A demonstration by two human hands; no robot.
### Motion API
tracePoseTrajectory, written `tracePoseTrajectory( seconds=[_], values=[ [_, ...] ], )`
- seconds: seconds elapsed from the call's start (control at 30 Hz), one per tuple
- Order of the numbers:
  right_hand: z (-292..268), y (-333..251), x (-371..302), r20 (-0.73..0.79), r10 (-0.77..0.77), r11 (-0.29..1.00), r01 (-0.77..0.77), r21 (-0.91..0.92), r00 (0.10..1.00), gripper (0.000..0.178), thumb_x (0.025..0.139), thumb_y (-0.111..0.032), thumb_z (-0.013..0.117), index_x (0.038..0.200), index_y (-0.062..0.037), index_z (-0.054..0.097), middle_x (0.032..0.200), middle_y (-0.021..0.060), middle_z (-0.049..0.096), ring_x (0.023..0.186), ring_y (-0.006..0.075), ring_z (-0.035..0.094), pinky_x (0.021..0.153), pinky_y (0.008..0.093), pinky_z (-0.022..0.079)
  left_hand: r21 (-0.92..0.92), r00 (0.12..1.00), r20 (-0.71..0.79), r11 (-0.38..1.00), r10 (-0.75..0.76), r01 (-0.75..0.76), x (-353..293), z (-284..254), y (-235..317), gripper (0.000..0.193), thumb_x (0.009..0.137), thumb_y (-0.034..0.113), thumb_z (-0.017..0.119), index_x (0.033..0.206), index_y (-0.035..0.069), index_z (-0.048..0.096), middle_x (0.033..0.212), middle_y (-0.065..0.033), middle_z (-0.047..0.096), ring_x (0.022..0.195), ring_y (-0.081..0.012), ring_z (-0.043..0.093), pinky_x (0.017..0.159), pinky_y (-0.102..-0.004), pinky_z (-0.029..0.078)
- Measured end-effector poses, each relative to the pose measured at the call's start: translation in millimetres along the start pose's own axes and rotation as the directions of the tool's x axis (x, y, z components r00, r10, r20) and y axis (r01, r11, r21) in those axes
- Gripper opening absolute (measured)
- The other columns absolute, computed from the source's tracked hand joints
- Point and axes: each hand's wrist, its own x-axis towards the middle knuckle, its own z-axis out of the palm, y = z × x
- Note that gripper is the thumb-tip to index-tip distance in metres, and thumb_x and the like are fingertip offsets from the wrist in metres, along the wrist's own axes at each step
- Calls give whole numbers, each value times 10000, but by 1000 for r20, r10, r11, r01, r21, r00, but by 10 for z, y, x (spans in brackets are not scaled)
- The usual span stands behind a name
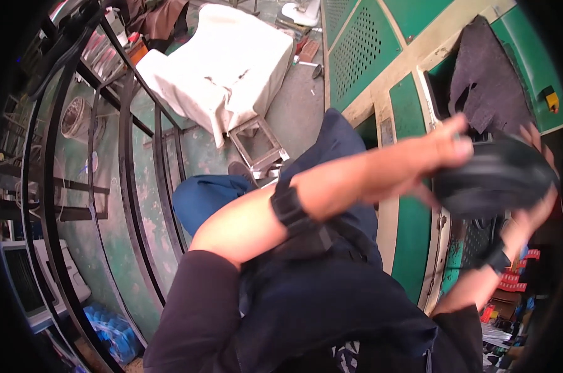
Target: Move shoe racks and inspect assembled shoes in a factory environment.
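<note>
A dark, rounded black object (490,180), smeared by motion, is between my hands at the right, in front of the green machine. I cannot make out its exact kind. My left hand (440,152) reaches across and presses against its left side, with the thumb on top. On the other side my right hand (536,208) grips its right edge, the fingers curling around the far rim. Just beyond the object a grey-purple cloth (483,78) drapes over the machine's open top. Both wrists wear black straps.
The green and cream machine (412,109) stands along my right. Black metal rack bars (129,186) rise at the left. Ahead is a white cloth cover (225,56) over something bulky, beside a small metal stool (256,140). Red parts (515,280) lie at the lower right.
</note>
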Motion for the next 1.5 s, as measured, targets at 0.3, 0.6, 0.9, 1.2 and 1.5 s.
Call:
tracePoseTrajectory(
  seconds=[0.3,0.6,0.9,1.2,1.5],
  values=[
    [3027,3041,-681,730,643,-15,-949,314,231,229,955,-197,585,1010,13,659,966,170,725,866,308,708,836,449,594,-692,793,-609,508,-29,-513,-1834,-994,-906,481,1042,346,378,1335,23,582,1278,-241,652,1084,-439,673,952,-590,547],
    [3509,2971,-1241,830,511,197,-970,141,225,228,949,-190,584,945,8,696,896,106,721,802,216,702,773,360,584,-89,222,-974,982,-51,-165,-2062,-915,-958,678,1009,256,513,1604,85,236,1637,-130,300,1497,-316,277,1225,-444,249],
    [3744,2743,-1310,857,311,593,-788,163,411,237,935,-169,630,976,35,742,922,41,738,901,109,659,835,259,504,-109,99,-991,968,-88,-224,-1767,-1971,-767,362,958,391,625,1122,72,678,971,-63,700,852,-184,670,768,-335,559],
    [3585,2435,-1433,767,206,735,-614,289,608,286,935,-210,640,985,54,737,997,87,770,924,139,702,846,283,533,26,59,-997,956,46,-291,-1762,-1614,-888,306,896,268,564,1045,30,686,985,-87,706,889,-220,681,818,-335,555],
    [3610,2275,-1166,822,266,526,-791,314,503,387,985,-213,476,942,63,744,898,114,760,845,202,711,807,300,541,227,133,-966,974,223,10,-1724,-1242,-805,509,1057,471,471,1354,67,558,1274,-90,641,1190,-186,594,1023,-350,472]
  ],
)
